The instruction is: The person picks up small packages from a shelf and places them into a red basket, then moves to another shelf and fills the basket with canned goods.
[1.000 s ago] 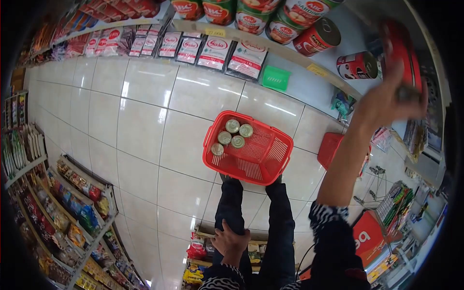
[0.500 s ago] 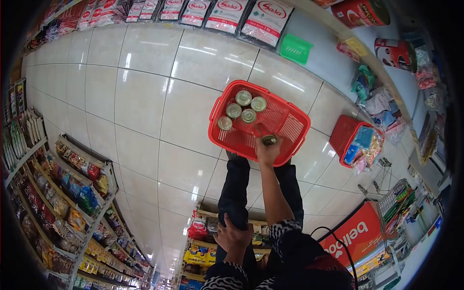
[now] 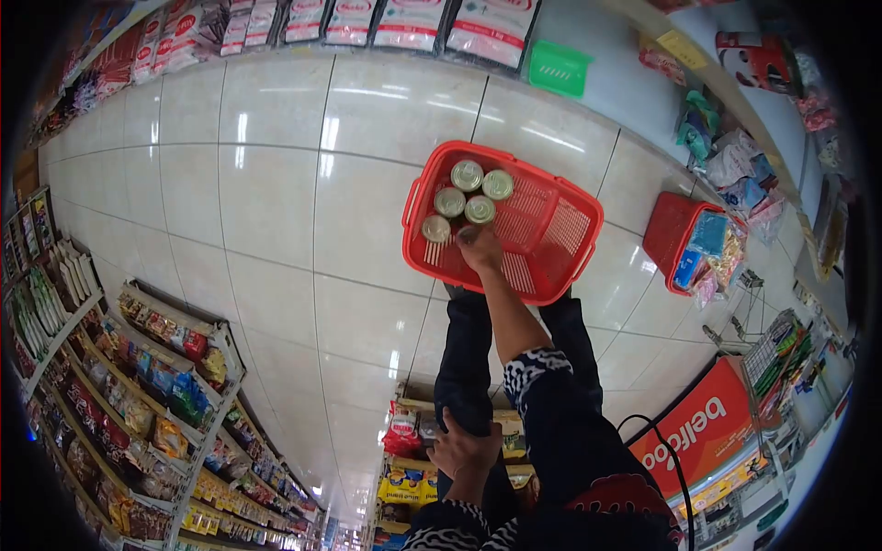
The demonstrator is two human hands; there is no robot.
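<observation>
Several metal cans stand upright, lids up, in the left part of a red plastic basket on the floor. My right hand reaches down into the basket, beside the nearest can. Its fingers are curled closed; the can it carried a moment earlier is hidden beneath it. On my left knee rests my left hand, fingers spread, holding nothing.
Tiled floor surrounds the basket. A second red basket with packaged goods stands to the right. A green tray sits on the low shelf ahead, by white-and-red packs. Stocked shelves line the left.
My right hand has moved left within the basket, toward the cans, and the can it held is now out of sight. My left hand stays on the knee. The whole view has shifted slightly.
</observation>
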